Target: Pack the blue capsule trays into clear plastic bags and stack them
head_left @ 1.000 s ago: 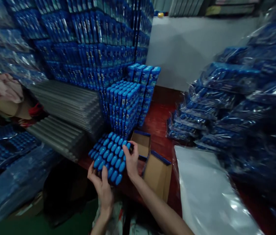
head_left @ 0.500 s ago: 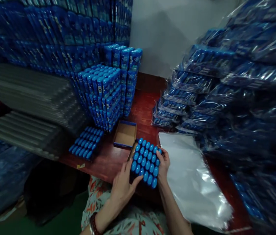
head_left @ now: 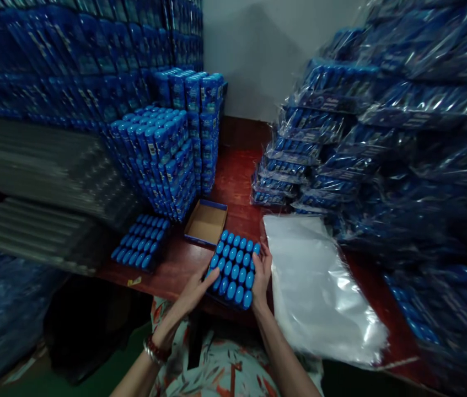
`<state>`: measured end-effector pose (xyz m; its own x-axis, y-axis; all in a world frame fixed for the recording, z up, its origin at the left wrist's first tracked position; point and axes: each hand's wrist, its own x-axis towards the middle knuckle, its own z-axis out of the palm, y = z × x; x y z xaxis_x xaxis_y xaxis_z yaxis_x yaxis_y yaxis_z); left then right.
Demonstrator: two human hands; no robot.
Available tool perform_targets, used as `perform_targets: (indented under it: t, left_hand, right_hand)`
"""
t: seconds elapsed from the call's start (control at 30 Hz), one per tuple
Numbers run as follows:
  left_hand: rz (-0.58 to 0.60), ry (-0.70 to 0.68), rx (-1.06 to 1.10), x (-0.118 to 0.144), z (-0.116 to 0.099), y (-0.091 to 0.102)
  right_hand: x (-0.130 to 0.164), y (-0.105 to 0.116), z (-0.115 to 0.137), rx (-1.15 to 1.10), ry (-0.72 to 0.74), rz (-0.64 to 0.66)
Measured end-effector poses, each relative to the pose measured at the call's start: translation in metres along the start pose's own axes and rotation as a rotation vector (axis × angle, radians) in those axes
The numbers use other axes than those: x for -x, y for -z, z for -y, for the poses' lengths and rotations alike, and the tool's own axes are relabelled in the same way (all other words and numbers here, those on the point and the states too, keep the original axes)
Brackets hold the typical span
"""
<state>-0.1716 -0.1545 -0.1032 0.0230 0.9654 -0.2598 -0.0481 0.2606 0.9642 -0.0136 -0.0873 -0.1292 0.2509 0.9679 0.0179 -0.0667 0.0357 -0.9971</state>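
Caps (head_left: 239, 257) up, the blue block (head_left: 235, 272) sat at the table's (head_left: 236, 165) near edge, clamped between my left hand (head_left: 195, 288) and right hand (head_left: 262, 271), probably so the rows wouldn't splay. Each oval's long axis pretty much ran from near edge toward far edge.

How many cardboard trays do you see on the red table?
1. The cardboard tray sits beyond and left of the blue-topped containers held by the left hand and right hand. Others may be hidden under containers.
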Motion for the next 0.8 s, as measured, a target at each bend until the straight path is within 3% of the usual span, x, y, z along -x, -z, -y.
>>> perform_targets:
  t: [0.07,0.2,0.27,0.4,0.5,0.6,0.7,0.8]
  left_hand:
    - [0.014,0.029,-0.075,0.009,0.005,-0.005]
    - [-0.183,0.025,-0.322,0.017,0.025,-0.013]
    - [-0.248,-0.002,-0.326,0.017,0.032,-0.016]
    - [-0.325,-0.083,-0.377,0.016,0.027,-0.02]
    - [-0.261,-0.268,-0.702,0.014,0.011,-0.022]
    - [-0.13,-0.394,-0.99,0.005,0.003,-0.028]
    - [-0.113,-0.434,-1.083,-0.007,0.011,-0.036]
    - [-0.185,-0.475,-1.062,-0.016,0.023,-0.046]
  right_hand:
    - [0.004,0.007,0.002,0.028,0.057,0.09]
    - [0.008,0.025,-0.009,0.357,0.084,0.209]
    - [0.01,0.031,-0.012,0.543,0.104,0.228]
    - [0.018,0.03,0.008,0.713,0.213,0.269]
    - [0.021,0.019,0.033,0.801,0.365,0.302]
    - [0.019,0.005,0.04,0.871,0.432,0.364]
    - [0.011,-0.004,0.029,0.897,0.357,0.449]
    - [0.0,0.004,0.026,0.868,0.348,0.52]
